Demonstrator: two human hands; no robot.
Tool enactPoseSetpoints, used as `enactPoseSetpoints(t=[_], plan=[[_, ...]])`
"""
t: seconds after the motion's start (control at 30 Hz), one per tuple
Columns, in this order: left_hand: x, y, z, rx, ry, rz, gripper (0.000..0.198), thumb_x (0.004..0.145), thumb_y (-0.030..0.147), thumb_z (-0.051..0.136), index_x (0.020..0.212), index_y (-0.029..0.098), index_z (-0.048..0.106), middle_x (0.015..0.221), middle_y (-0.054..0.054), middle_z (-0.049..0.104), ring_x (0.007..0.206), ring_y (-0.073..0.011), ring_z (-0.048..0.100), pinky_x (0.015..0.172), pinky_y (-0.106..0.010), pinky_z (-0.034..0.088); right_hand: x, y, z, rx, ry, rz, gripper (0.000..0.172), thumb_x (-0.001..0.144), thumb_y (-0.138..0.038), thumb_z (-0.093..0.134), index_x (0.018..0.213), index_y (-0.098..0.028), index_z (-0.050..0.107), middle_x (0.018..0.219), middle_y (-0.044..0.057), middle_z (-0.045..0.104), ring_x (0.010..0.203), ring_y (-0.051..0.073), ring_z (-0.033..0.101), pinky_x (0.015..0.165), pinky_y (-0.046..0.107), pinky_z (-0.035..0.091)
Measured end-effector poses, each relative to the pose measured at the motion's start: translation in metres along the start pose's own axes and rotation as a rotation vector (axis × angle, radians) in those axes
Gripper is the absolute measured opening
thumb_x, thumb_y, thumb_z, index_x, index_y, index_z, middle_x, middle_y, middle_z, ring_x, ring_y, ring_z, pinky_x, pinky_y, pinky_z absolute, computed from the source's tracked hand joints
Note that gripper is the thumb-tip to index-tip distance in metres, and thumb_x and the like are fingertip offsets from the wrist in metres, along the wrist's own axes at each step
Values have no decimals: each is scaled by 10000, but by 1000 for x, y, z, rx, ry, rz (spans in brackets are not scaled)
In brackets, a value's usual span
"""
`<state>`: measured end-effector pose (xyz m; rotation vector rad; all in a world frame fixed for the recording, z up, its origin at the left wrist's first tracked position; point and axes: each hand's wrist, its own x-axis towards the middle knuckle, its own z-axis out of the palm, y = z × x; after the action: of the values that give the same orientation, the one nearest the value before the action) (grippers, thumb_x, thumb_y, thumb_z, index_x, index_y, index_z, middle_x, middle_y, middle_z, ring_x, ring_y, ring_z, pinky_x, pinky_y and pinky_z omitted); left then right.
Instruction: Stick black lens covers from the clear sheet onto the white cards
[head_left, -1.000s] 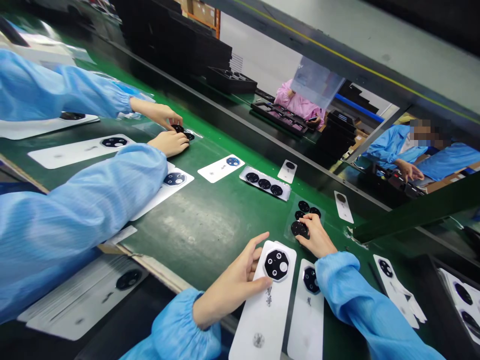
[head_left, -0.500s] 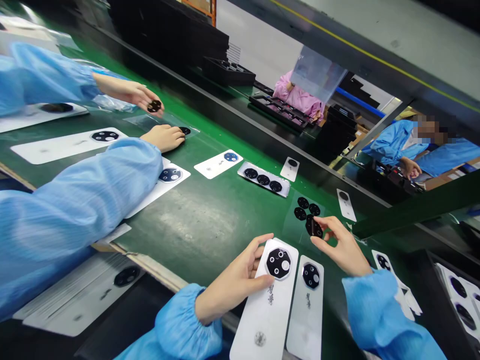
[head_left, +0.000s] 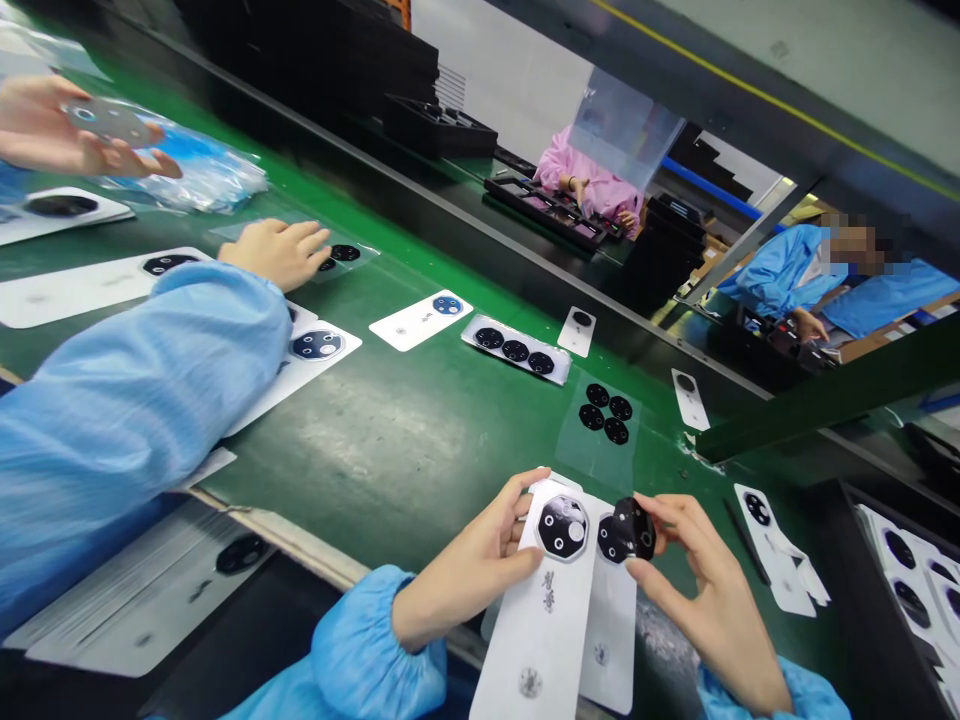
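Currently the left hand (head_left: pixel 480 563) clasps a white panel (head_left: pixel 544 640), its script (head_left: pixel 548 592) unreadable; the right hand (head_left: pixel 709 580) pinches a black disc (head_left: pixel 634 528).

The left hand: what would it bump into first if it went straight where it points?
Probably the clear sheet with the black discs, ahead of the left hand, though it might pass above, since height is hard to tell.

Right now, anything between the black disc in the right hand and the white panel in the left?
Nothing visible stands between the black disc in the right hand and the white panel in the left hand. A second panel shows behind the gap, partly hidden by both.
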<state>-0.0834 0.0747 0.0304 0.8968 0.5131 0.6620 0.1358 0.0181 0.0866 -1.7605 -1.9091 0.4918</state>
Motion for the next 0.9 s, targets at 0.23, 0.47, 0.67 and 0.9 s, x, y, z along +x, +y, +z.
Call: enactPoseSetpoints(t=[0.23, 0.47, 0.67, 0.9], plan=[[-1, 0, 5, 56, -17, 2, 642, 783, 167, 554, 1331, 249, 230, 1246, -106, 498, 980, -208, 562, 755, -307, 448, 3, -19, 24, -107, -73, -210, 403, 825, -204, 557, 1213, -221, 450, 1045, 71, 462, 950, 198, 512, 765, 308, 495], [-4, 0, 6, 36, -11, 1, 639, 769, 132, 543, 1324, 255, 254, 1230, -90, 512, 956, -181, 563, 735, -271, 444, 9, -23, 32, -138, -102, -256, 422, 836, -208, 548, 1229, -235, 396, 1059, 74, 449, 965, 215, 489, 783, 363, 494], [-5, 0, 6, 38, -22, 7, 636, 774, 122, 524, 1331, 250, 244, 1245, -104, 502, 979, -199, 563, 749, -292, 455, 10, -23, 30, -125, -128, -253, 430, 842, -207, 548, 1237, -244, 384, 1067, 72, 436, 964, 212, 482, 789, 366, 489], [-5, 0, 6, 57, -18, 16, 634, 770, 129, 539, 1326, 255, 262, 1245, -99, 505, 980, -199, 563, 753, -292, 451, 12, -23, 30, -104, -166, -253, 444, 845, -186, 540, 1254, -245, 377, 1060, 64, 430, 961, 201, 473, 784, 349, 483]])
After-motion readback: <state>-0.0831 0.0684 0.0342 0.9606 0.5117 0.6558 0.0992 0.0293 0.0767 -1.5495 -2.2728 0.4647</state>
